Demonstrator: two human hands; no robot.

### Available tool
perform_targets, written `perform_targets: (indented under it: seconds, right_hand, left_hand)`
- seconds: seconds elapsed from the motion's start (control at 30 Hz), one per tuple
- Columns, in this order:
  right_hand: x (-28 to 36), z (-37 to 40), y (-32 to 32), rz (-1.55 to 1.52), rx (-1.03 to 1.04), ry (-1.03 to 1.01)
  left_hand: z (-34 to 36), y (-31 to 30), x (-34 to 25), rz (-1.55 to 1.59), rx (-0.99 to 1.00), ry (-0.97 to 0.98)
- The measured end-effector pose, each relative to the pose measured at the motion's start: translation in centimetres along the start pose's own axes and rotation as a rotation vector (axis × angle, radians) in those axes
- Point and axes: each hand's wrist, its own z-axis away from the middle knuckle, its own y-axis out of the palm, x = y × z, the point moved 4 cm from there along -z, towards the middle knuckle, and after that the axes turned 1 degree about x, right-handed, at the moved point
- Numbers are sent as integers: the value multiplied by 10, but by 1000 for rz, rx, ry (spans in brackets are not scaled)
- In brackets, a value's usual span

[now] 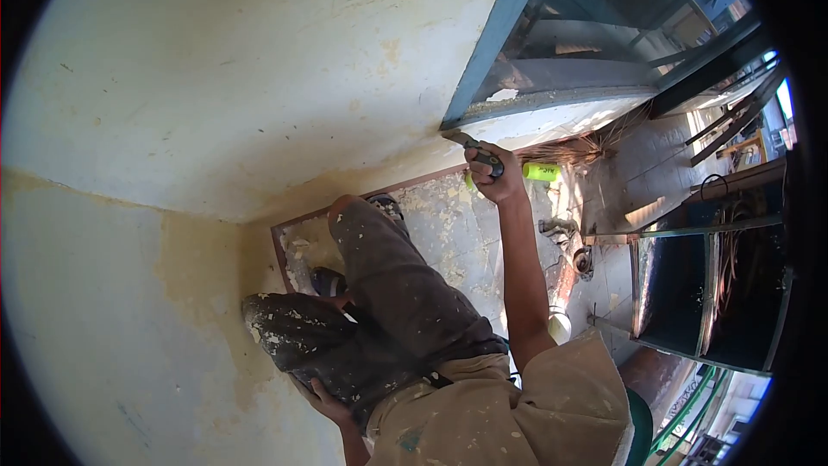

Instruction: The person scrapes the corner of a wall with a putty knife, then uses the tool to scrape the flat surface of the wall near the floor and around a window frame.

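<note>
My right hand [498, 176] is closed around the dark green and black handle of a scraper [459, 137]. Its blade meets the off-white wall [345, 60] just below the lower corner of the blue-grey window frame [494, 39]. My left hand [329, 402] lies against the side of my bent leg, holding nothing, with part of its fingers hidden. Paint flakes cover my dark trousers [392, 259]. The wall has yellowish, patchy areas near the floor and the corner.
Flakes litter the floor [448, 216]. A bright yellow-green cylinder [542, 173] and a broom-like bundle of bristles [573, 150] lie past my right hand. A dark shelf unit [711, 289] stands to the right. A second wall [103, 293] is close on the left.
</note>
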Motion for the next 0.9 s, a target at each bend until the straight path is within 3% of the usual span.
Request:
perform_targets:
  seconds: [0.1, 0.2, 0.33, 0.43, 0.57, 0.67, 0.8, 0.9]
  right_hand:
    - [4, -23, -42, 7, -34, 26]
    - [4, 1, -5, 19, 43, -41]
    - [12, -18, -32, 1, -21, 40]
    - [13, -1, -10, 42, 2, -55]
    - [19, -27, -59, 14, -117, -13]
    - [17, -10, -28, 54, -6, -102]
    - [25, -30, -71, 19, -131, 9]
    - [14, 9, -27, 19, -36, -67]
  left_hand:
    - [1, -4, 3, -17, 1, -4]
    - [-8, 8, -6, -15, 0, 24]
    - [-2, 0, -1, -14, -6, -15]
    - [-4, 3, 2, 119, -6, -19]
    - [-5, 3, 5, 122, -16, -41]
    - [-2, 0, 20, 161, -32, -69]
    - [-7, -2, 20, 104, -11, -45]
    - [-6, 1, 17, 96, -14, -16]
